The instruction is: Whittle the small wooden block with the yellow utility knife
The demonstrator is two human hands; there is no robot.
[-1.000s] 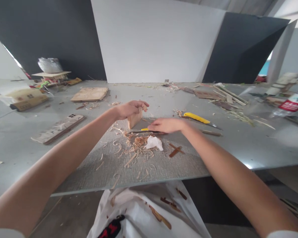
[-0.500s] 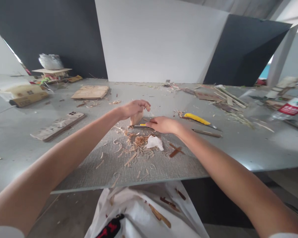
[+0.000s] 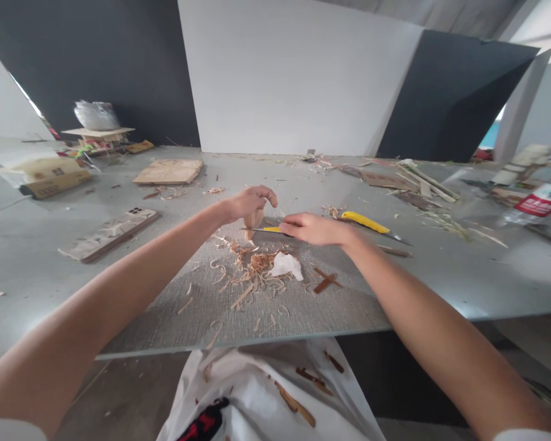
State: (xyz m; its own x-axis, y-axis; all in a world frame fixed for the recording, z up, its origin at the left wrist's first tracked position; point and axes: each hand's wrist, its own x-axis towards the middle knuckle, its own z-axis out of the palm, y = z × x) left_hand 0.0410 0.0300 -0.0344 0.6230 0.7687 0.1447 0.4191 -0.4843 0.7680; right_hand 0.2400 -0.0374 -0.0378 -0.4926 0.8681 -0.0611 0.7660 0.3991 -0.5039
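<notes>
My left hand (image 3: 251,201) is closed over the top of a small pale wooden block (image 3: 254,222) that stands upright on the table. Its lower part shows; the fingers cover the rest. In my right hand (image 3: 311,228) is a yellow craft knife (image 3: 272,229), with its thin blade lying across the lower part of the block. Just in front of them lie curled wood shavings (image 3: 257,263) and a crumpled white tissue (image 3: 287,266). Two crossed brown strips (image 3: 326,280) rest to the right of the tissue.
A larger yellow utility knife (image 3: 366,222) lies to the right. At the left are a phone (image 3: 112,234) and a flat wooden board (image 3: 169,171). Wood scraps (image 3: 425,180) and a red-labelled bottle (image 3: 539,202) are at the far right. The glass table edge (image 3: 239,342) is near my lap.
My right hand and the craft knife have shifted slightly right and away from me, the blade higher on the block. A small curl shows at the block's base. My left hand stays in place.
</notes>
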